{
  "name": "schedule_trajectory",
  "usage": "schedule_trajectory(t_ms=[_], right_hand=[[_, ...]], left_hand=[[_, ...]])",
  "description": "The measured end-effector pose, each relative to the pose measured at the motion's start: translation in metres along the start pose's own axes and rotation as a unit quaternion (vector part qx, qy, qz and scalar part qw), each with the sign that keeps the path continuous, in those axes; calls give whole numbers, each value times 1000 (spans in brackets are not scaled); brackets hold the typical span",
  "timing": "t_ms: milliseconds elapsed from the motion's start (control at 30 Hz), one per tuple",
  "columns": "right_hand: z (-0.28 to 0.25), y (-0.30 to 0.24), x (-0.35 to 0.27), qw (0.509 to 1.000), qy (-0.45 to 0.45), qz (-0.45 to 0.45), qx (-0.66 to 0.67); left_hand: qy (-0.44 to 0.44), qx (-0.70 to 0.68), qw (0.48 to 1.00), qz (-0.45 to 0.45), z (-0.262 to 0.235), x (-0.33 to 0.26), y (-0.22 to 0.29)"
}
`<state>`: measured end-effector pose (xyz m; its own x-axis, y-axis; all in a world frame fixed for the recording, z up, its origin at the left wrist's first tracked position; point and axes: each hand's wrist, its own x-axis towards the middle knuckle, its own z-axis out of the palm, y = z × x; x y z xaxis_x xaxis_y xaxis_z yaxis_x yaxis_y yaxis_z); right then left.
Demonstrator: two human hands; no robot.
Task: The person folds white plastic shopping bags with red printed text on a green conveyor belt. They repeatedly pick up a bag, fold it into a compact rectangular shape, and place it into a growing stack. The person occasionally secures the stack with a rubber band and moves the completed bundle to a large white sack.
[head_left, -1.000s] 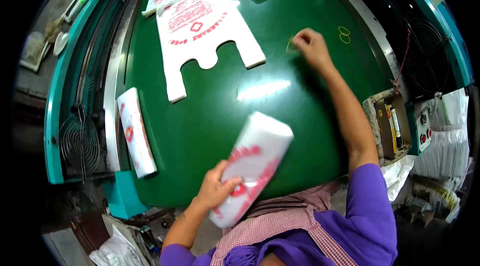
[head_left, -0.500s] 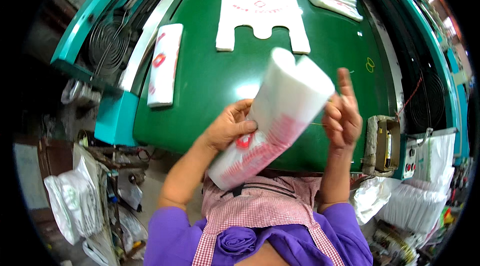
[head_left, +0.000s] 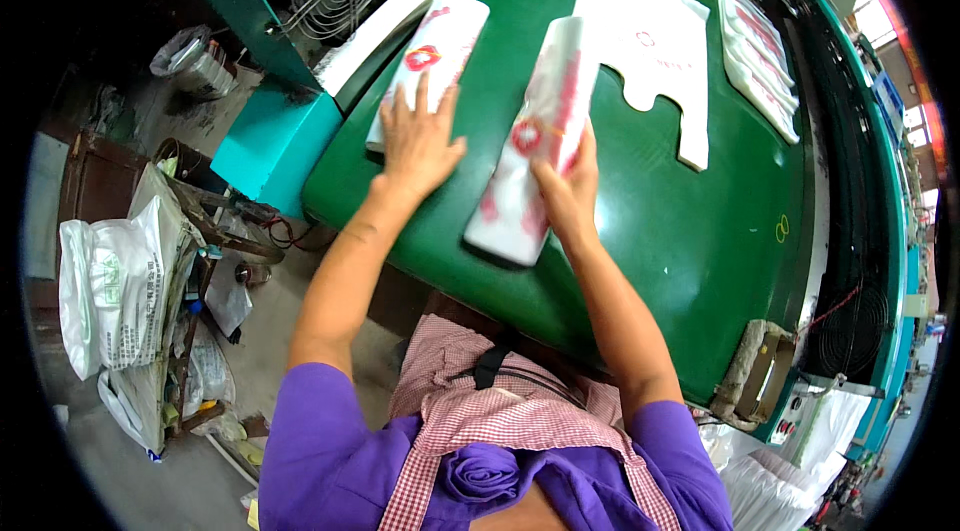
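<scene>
My right hand (head_left: 570,186) grips a long folded bundle of white plastic bags (head_left: 527,171) with red print, thumb on top. The bundle is tilted over the green tabletop (head_left: 640,251); whether it touches the surface I cannot tell. My left hand (head_left: 418,143) has its fingers spread over the lower part of a second folded bundle of white bags (head_left: 447,31), which lies at the table's left side. Its fingertips appear to rest on that bundle. Farther back, a flat stack of white handled plastic bags (head_left: 640,26) lies spread out on the green top.
Overlapping white bag stacks (head_left: 755,56) lie along the right side. Yellow rubber bands (head_left: 782,227) sit near the right edge. A teal machine frame (head_left: 270,146) borders the left, and a control box with buttons (head_left: 790,421) stands at the near right corner.
The bundle has passed from my left hand to my right and now shows a narrow folded shape. My left hand has moved left onto the other bundle. The view has turned left.
</scene>
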<state>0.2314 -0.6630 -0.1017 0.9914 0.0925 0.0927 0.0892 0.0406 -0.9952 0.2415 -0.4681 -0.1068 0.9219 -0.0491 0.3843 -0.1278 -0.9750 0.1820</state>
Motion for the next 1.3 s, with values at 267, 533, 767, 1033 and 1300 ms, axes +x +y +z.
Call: schedule_trajectory(t_ms=[267, 533, 767, 1033, 1300], right_hand=[[101, 83, 107, 929, -66, -228, -284], [-55, 61, 170, 767, 31, -348, -538], [-173, 48, 143, 728, 21, -132, -673], [-130, 18, -36, 839, -118, -168, -504], [-148, -38, -136, 856, -195, -107, -467]], left_hand=[[33, -529, 841, -105, 30, 49, -99], [79, -31, 987, 135, 45, 46, -92], [118, 2, 984, 135, 66, 59, -87], [-136, -215, 906, 338, 10, -60, 13], [-227, -102, 836, 489, -4, -113, -3]])
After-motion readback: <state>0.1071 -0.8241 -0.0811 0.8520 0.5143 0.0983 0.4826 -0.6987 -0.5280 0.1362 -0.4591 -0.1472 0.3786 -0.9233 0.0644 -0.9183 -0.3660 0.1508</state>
